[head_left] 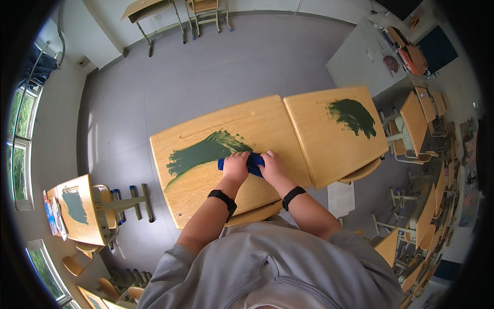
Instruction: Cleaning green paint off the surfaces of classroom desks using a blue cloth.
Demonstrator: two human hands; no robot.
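A blue cloth (255,164) lies bunched on a wooden school desk (278,135), in front of me. My left hand (236,167) grips its left part, fingers curled over it. From the other side my right hand (273,166) presses on the cloth's right end, its fingers bent round the edge. Dark green paint (204,152) spreads over the desk's left half and reaches up to the cloth, streaked at its upper right. Butted against this desk on the right is a second desk (320,143), with another dark green patch (353,116). A dark band is on each wrist.
At lower left stands a desk (94,216) with a green patch and papers. Sheets of paper (341,199) show below the right desk. Rows of desks and chairs (417,116) stand at the right, near a pale cabinet (366,58). Another desk (144,8) is by the far wall.
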